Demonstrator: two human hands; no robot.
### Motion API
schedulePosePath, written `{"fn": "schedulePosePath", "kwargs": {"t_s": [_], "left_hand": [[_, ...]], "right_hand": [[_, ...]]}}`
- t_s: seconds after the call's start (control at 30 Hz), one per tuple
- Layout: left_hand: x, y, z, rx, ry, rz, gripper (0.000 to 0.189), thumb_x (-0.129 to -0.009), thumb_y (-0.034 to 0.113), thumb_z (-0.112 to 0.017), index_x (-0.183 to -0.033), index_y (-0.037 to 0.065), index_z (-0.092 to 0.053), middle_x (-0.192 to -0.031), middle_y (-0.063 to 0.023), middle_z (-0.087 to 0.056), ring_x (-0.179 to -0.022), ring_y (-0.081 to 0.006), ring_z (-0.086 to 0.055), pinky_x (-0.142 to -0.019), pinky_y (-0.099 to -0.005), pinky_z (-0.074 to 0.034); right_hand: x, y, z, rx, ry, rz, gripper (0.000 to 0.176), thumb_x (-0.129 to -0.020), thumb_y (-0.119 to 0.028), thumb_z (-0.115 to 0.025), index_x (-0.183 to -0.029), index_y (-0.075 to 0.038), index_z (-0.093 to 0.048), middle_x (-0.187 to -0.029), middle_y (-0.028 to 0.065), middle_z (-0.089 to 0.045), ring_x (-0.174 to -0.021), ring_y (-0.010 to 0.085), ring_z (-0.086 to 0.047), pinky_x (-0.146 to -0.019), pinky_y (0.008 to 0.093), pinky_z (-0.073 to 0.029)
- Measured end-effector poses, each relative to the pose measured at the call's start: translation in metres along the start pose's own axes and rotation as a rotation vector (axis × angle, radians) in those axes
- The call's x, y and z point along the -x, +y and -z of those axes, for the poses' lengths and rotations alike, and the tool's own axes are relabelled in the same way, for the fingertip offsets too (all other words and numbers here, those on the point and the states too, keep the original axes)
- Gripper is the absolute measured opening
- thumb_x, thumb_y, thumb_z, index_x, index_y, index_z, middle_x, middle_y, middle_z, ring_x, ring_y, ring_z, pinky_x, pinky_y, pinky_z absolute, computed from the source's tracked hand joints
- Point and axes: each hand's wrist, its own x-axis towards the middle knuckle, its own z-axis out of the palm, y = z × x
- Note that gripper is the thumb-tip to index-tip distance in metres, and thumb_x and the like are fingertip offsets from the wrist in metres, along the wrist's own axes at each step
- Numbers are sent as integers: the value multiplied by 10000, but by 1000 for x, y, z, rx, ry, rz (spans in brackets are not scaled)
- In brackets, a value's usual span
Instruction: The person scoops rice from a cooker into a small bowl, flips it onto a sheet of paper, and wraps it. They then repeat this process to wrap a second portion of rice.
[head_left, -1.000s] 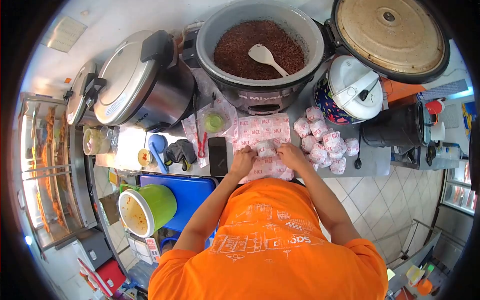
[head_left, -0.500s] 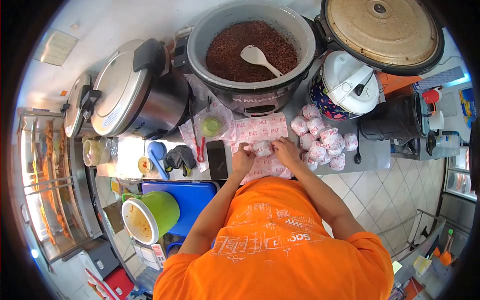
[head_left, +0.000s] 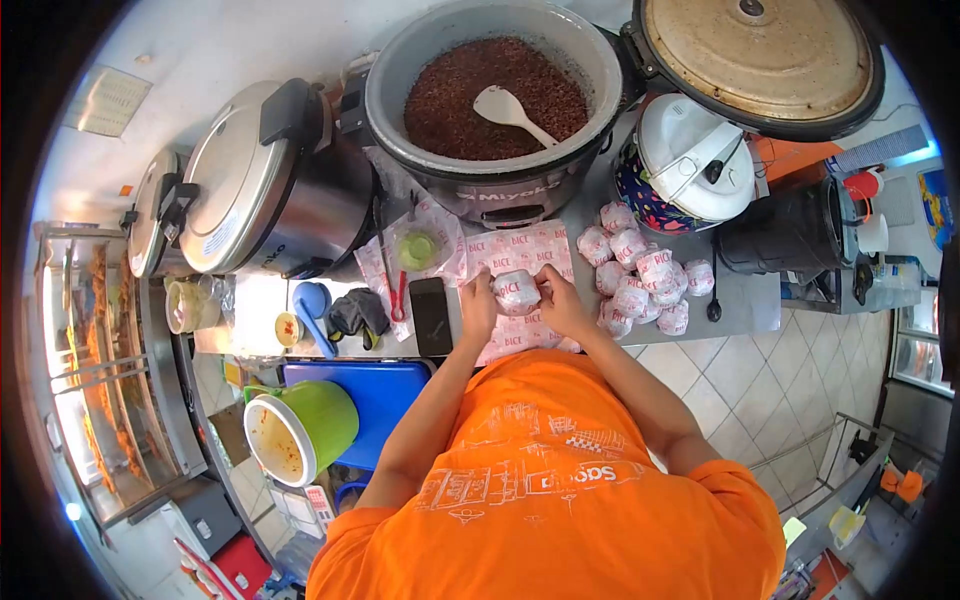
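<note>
A rice packet in white paper with red "RICE" print sits in front of my body, between both hands. My left hand grips its left end with bent fingers. At the opposite end, my right hand pinches the paper between thumb and fingers. Flat printed wrapping sheets lie under and behind the packet. To the right is a pile of wrapped rice packets. Behind the sheets stands a large open rice cooker of dark reddish-brown rice, with a white rice paddle resting in it.
A black phone, red-handled tongs and a green cup in plastic lie left of the sheets. Closed steel cookers stand farther left. A patterned pot with a white lid stands behind the pile. A green bucket sits below the counter.
The packet looks more compact and rounded, and slightly raised toward me. Both hands have closed in on its ends. The camera view has shifted slightly.
</note>
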Motion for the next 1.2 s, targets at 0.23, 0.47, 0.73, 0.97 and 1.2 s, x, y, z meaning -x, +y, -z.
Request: {"fn": "schedulePosePath", "kwargs": {"t_s": [0.23,0.47,0.73,0.97,1.2], "left_hand": [[6,20,-24,621,-174,-30,380,-990,373,-625,-985,-7,-633,-849,-53,-641,-719,-124,-608,-634,-291,-492],[20,39,-26,498,-330,62,322,-982,335,-666,-820,57,-652,-713,8,-606,-626,-79,-564,-551,-243,-439],[50,54,-61,223,-36,-338,480,-1033,336,-591,-686,4,-599,-609,23,-520,-612,-43,-412,-526,-263,-351],[36,53,-71,340,-375,147,461,-1037,425,-515,-1127,-11,-637,-1051,-86,-661,-940,-164,-592,-844,-345,-472],[60,107,-65,508,-794,695,855,-904,792,-416,-1347,73,-546,-1347,-164,-572,-1265,-319,-554,-1075,-492,-437]], "right_hand": [[0,-24,9,-1354,-7,-327,198,-965,74,-430,-1037,-75,-537,-933,13,-603,-844,115,-617,-783,279,-522],[7,-37,26,-1025,48,-188,157,-984,16,-514,-1099,-57,-594,-997,33,-648,-916,116,-638,-826,269,-524],[22,-71,51,-609,276,-329,319,-1053,-273,-514,-1062,4,-671,-957,41,-684,-817,98,-612,-750,247,-495],[28,-89,43,-224,424,-48,420,-1072,-352,-447,-1018,7,-657,-911,88,-672,-859,155,-602,-813,299,-468],[43,-99,50,-67,474,242,354,-1068,-273,-426,-1037,-19,-670,-1093,131,-648,-1016,274,-623,-855,362,-479]]}}
